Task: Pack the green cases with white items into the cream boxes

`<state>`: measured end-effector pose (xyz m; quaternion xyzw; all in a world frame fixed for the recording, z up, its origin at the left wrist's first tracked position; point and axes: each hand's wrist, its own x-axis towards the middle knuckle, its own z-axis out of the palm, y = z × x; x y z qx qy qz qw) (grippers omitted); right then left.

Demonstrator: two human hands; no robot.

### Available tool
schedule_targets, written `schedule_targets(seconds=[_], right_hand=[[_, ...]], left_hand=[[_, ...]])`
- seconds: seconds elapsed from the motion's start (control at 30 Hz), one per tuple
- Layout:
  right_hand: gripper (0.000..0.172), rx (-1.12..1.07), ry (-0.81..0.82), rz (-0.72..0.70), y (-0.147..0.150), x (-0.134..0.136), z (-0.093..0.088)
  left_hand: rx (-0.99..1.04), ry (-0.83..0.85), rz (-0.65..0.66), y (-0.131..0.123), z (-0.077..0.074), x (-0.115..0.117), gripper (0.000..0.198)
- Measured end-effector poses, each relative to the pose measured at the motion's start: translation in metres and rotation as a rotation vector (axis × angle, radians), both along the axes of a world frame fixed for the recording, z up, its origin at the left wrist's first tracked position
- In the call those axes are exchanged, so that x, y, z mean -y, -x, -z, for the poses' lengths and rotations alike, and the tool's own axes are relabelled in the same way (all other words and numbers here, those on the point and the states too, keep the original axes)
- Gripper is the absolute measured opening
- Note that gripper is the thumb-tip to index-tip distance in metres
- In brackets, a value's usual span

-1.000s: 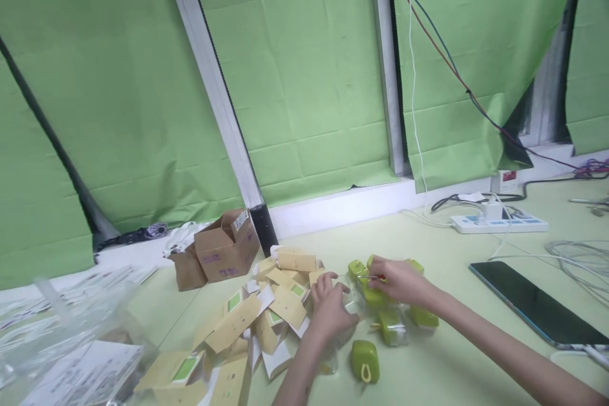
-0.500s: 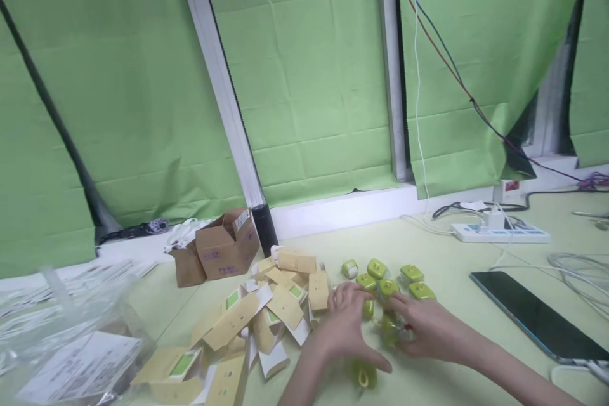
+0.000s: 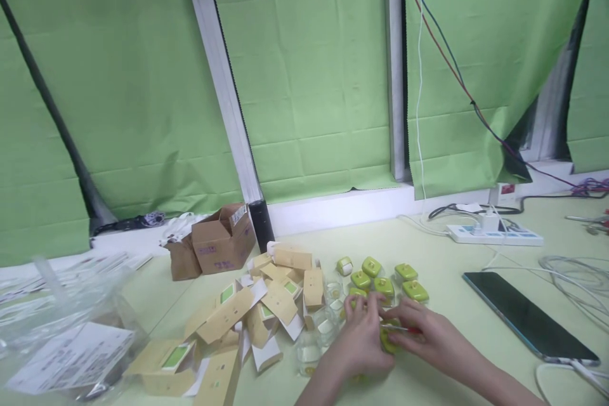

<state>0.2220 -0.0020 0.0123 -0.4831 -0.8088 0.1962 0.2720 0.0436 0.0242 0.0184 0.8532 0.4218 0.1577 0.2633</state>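
Observation:
My left hand point(image 3: 360, 344) and my right hand point(image 3: 431, 336) meet low in the middle of the view over a small green case point(image 3: 387, 340) on the pale green table point(image 3: 442, 254). The left hand's fingers curl around the case. A thin red-handled tool point(image 3: 402, 328) is pinched in my right hand, its tip at the case. Several more green cases point(image 3: 380, 274) lie just beyond the hands. A heap of tan cardboard packets point(image 3: 266, 304) spreads to the left, with clear plastic shells point(image 3: 328, 323) beside it.
A brown carton point(image 3: 223, 244) and a black cylinder point(image 3: 261, 223) stand at the back. A clear bag of papers point(image 3: 61, 336) lies far left. To the right are a dark tablet point(image 3: 528, 314), a power strip point(image 3: 495, 236) and loose cables point(image 3: 575, 269).
Both hands drew back from the far cluster of green cases toward me and closed together over one case. The camera tilted slightly.

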Motion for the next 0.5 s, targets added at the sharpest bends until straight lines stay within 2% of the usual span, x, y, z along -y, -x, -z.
schedule_targets(seconds=[0.1, 0.17, 0.27, 0.37, 0.43, 0.5], right_hand=[[0.024, -0.040, -0.060, -0.007, 0.004, -0.009, 0.003], [0.025, -0.131, -0.102, 0.039, 0.003, -0.014, 0.002], [0.026, -0.213, -0.125, 0.130, 0.001, -0.022, -0.002], [0.024, -0.101, -0.092, 0.133, 0.000, -0.031, -0.002], [0.022, -0.026, -0.071, 0.124, 0.000, -0.039, -0.003], [0.022, -0.003, -0.075, 0.149, 0.000, -0.051, -0.005]], left_hand=[[-0.011, 0.007, -0.026, 0.004, 0.003, -0.003, 0.075], [-0.022, 0.016, -0.056, 0.009, 0.000, -0.003, 0.075], [-0.072, 0.118, -0.108, 0.019, -0.009, 0.000, 0.085], [-0.087, 0.193, -0.169, 0.028, -0.024, -0.002, 0.100], [-0.069, 0.134, -0.229, 0.028, -0.033, -0.011, 0.087], [-0.075, 0.029, -0.282, 0.024, -0.039, -0.027, 0.057]])
